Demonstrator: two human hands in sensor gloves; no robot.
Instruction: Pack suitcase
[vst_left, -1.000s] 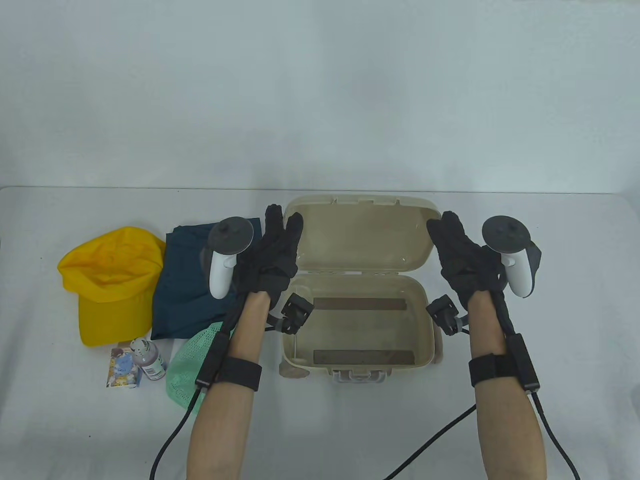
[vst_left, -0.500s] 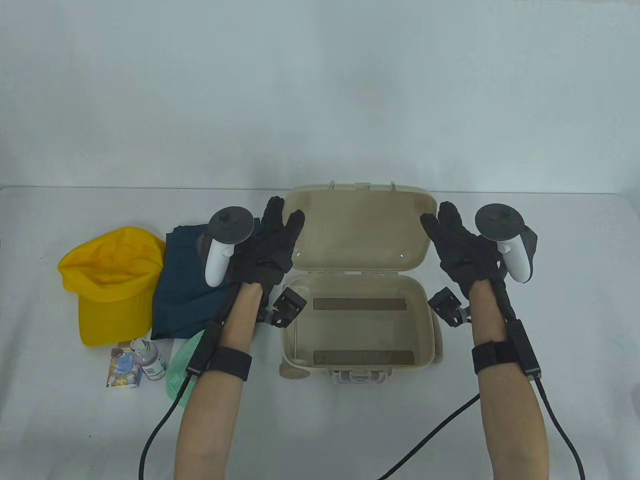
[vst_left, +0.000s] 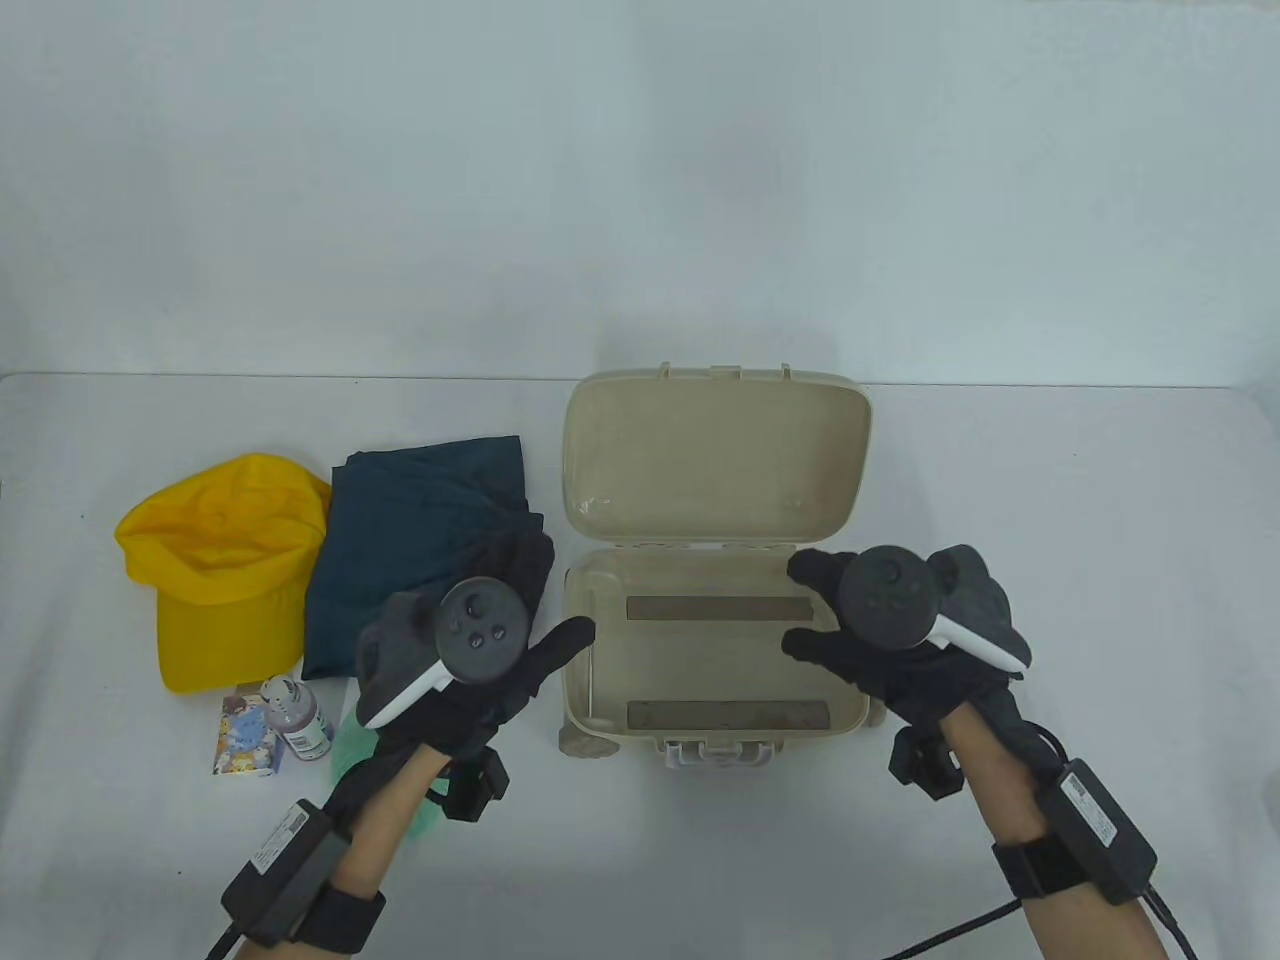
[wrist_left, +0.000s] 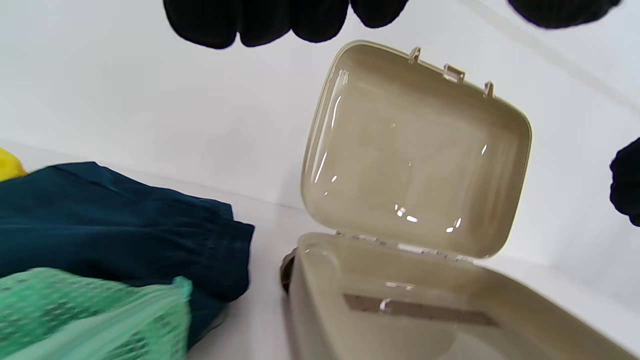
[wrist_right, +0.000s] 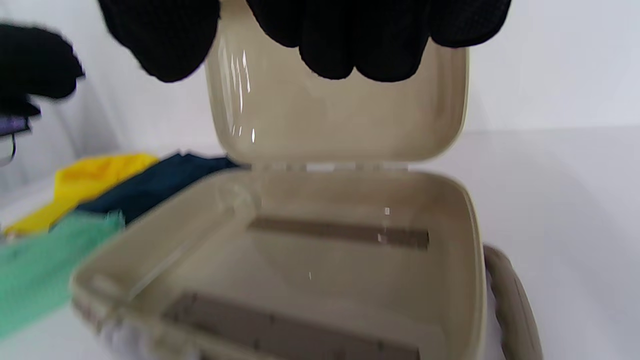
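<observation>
both hands back from the lid (vst_left: 715, 455), left hand (vst_left: 470, 650) and right hand (vst_left: 890, 640) spread, palms down beside the suitcase (vst_left: 715, 700)

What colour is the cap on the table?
Yellow. The cap shows best in the table view, lying at the left beside the dark blue cloth.

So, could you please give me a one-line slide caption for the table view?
Both gloved hands hover empty over the open, empty beige suitcase, with cap, navy garment, mesh bag and bottle waiting alongside.
</observation>
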